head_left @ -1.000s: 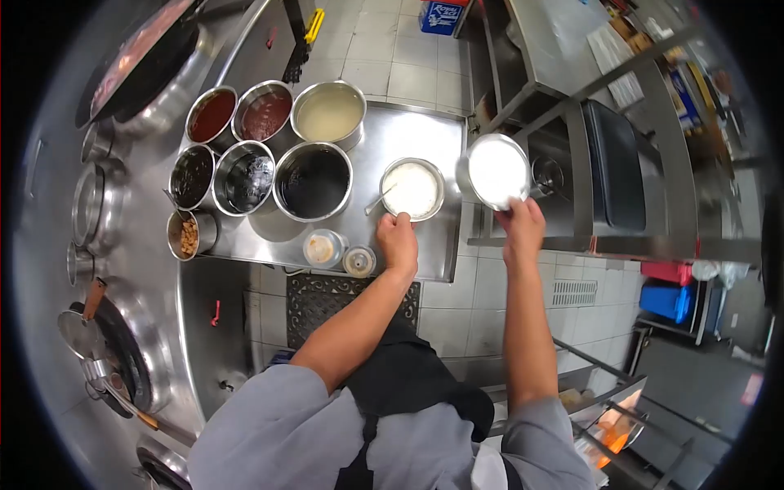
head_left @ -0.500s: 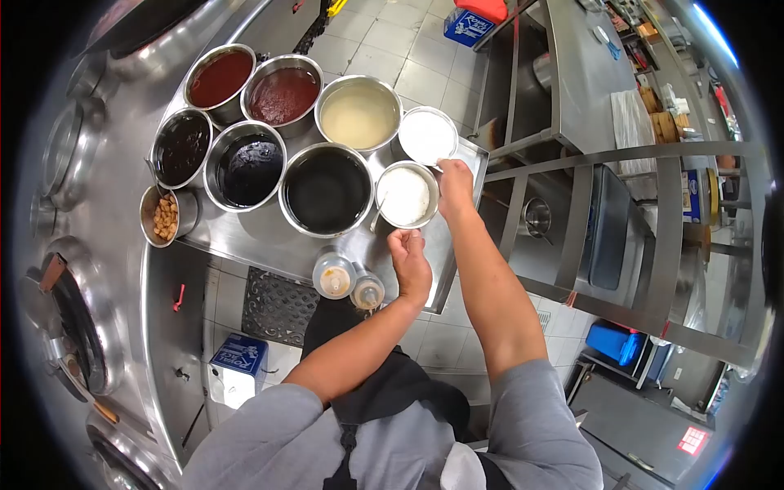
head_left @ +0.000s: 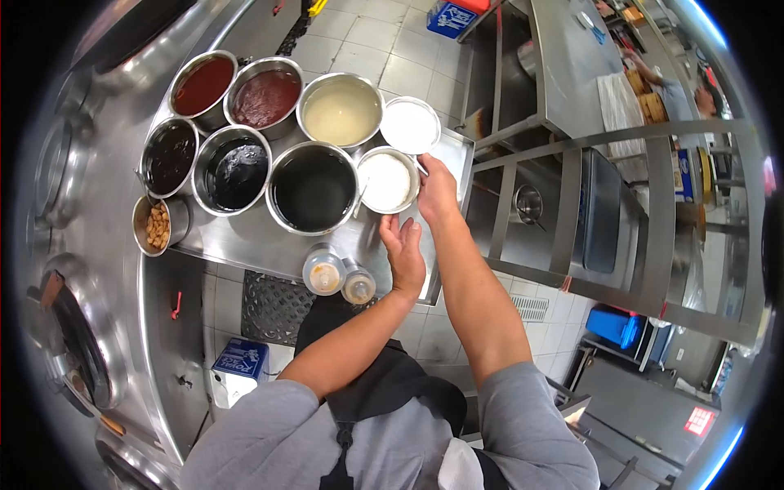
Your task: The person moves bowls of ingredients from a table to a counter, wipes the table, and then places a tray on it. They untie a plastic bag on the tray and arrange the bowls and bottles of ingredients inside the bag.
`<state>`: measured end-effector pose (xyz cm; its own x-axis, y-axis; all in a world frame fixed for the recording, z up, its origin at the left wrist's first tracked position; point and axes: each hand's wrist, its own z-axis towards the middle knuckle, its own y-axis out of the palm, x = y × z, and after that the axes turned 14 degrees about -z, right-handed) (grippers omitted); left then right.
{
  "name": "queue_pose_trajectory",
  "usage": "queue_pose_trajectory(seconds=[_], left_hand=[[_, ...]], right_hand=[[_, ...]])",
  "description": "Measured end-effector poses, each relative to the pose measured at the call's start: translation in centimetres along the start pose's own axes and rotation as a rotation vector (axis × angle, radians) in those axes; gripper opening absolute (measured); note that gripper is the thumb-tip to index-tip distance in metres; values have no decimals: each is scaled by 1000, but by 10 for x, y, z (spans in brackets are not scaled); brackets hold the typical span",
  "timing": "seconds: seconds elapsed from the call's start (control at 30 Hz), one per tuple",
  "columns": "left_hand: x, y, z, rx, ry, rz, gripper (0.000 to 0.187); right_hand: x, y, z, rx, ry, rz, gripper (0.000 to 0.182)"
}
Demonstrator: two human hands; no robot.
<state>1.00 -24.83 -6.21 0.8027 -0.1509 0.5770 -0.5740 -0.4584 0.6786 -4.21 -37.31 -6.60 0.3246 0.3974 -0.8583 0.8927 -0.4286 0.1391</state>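
A small metal pot of white powder (head_left: 384,181) stands at the near right of the pot group, with a spoon handle (head_left: 362,196) leaning out of it. My left hand (head_left: 404,255) is open at its near side, fingertips at the wall and thumb apart. Along the right side of the same pot, my right hand (head_left: 437,188) rests with fingers extended toward the gap below a second pot of white contents (head_left: 410,125). Its fingertips are partly hard to make out. Left of the powder pot is a larger pot of black liquid (head_left: 312,189).
Pots of pale liquid (head_left: 340,110), red sauce (head_left: 265,95) and dark sauce (head_left: 238,170) stand close together. A small pot of brown chunks (head_left: 157,226) tilts at the left. Two squeeze bottles (head_left: 324,276) stand by the metal table's front edge (head_left: 237,260). Metal shelving (head_left: 563,220) is at the right.
My left hand has opened from a closed shape beside the powder pot. My right hand has come down from the upper white pot's rim to the powder pot's side. The view has shifted slightly.
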Motion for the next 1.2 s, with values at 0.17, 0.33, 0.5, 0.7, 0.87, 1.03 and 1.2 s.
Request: queue_pose_trajectory(seconds=[0.17, 0.33, 0.5, 0.7, 0.87, 1.03, 1.2], left_hand=[[-1, -8, -12, -130, -51, 2, 73], [7, -40, -46, -369, -233, 185, 66], [21, -60, -74, -600, -505, 405, 64], [2, -51, -108, -799, -685, 646, 52], [-29, -46, -158, -1075, -744, 899, 40], [-62, -29, -283, -1614, -835, 933, 27], [-107, -29, -420, -2265, -997, 959, 31]], right_hand=[[-7, -14, -33, 53, 4, -91, 33], [19, -68, -90, 285, -221, -261, 17], [68, -181, -167, 665, 153, -428, 26], [110, -275, -331, 794, -18, -156, 51], [121, -322, -494, 905, -239, 3, 26], [169, -438, -638, 1711, -278, 86, 11], [238, -580, -678, 1975, 55, 326, 20]])
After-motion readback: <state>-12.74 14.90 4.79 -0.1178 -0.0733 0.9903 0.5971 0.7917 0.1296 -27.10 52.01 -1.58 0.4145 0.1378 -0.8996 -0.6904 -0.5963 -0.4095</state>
